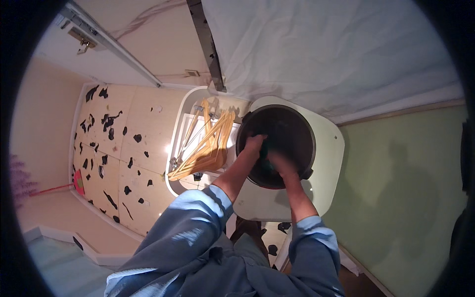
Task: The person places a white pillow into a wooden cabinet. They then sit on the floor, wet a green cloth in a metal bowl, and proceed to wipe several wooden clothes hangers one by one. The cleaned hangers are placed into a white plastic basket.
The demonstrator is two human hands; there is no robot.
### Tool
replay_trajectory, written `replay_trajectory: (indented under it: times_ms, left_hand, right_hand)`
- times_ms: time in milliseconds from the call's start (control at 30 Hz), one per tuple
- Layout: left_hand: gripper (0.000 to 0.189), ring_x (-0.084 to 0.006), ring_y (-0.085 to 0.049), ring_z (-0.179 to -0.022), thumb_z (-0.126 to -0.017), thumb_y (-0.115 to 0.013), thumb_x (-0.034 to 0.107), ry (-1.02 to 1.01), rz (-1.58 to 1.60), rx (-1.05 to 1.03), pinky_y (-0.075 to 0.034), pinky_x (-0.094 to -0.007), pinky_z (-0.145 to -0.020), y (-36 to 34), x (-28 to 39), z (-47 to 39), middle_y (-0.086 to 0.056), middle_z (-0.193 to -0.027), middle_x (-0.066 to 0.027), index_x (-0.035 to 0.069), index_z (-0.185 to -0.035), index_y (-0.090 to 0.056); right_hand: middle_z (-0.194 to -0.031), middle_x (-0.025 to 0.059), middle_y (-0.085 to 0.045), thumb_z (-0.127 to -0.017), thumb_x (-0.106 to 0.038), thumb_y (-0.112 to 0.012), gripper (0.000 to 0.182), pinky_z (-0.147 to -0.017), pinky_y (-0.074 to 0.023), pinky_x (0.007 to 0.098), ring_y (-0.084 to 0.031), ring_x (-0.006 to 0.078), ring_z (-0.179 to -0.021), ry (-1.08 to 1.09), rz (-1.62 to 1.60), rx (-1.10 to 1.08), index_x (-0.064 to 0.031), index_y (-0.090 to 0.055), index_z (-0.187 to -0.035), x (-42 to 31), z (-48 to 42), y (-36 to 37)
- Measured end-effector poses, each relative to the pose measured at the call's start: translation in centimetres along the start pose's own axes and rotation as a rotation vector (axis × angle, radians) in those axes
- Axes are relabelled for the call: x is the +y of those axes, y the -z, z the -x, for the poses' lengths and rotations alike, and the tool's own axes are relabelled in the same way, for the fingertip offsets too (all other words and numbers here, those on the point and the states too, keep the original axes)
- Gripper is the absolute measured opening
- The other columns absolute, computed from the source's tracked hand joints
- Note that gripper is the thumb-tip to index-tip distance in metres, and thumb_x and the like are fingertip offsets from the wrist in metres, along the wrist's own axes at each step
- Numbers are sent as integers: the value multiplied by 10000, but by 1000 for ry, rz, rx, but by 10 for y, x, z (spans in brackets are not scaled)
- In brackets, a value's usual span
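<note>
A deep, round black tub with side lugs stands on a pale, rounded-corner top in front of me. Both of my hands reach down inside it. My left hand is curled near the tub's left side, against a dark green item that looks like cloth. My right hand is blurred by motion just to the right of that green item. Its fingers cannot be made out. Deep shadow hides most of the tub's inside.
Left of the tub, several wooden hangers lie in a rounded white frame. Black scraps litter the pale floor, where a pink dustpan lies. A white sheet hangs beyond; a green panel is at right.
</note>
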State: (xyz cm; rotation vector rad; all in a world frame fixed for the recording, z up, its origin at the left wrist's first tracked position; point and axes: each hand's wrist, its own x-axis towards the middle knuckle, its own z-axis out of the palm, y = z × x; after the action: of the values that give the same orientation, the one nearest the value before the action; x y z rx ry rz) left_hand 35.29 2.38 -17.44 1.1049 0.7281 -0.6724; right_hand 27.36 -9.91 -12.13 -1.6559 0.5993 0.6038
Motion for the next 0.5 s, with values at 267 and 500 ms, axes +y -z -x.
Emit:
replay_trajectory:
  times_ms: [267,500]
  left_hand:
    - [623,-269,-638,-823,-831,-669,481,324,365,-356,-551,-408,-767,21,15,34,-610,-1052,-193,35,-1232,-505]
    - [705,-323,-630,-993,-883,-486,635,373,603,-884,-500,-459,-928,-35,51,107,-623,-1141,-176,44,-1266,-509]
  right_hand:
    - [-1254,226,-479,-864,-166,-618,425,-646,-506,305,-581,268,-879,-126,-1522,-267,-7,-492,-1237,-65,60,-6]
    - [-1164,166,-471,-842,-91,-597,512,-497,-415,227,-510,169,-724,-46,-2036,-926,66,-400,-1288,-66,77,-22]
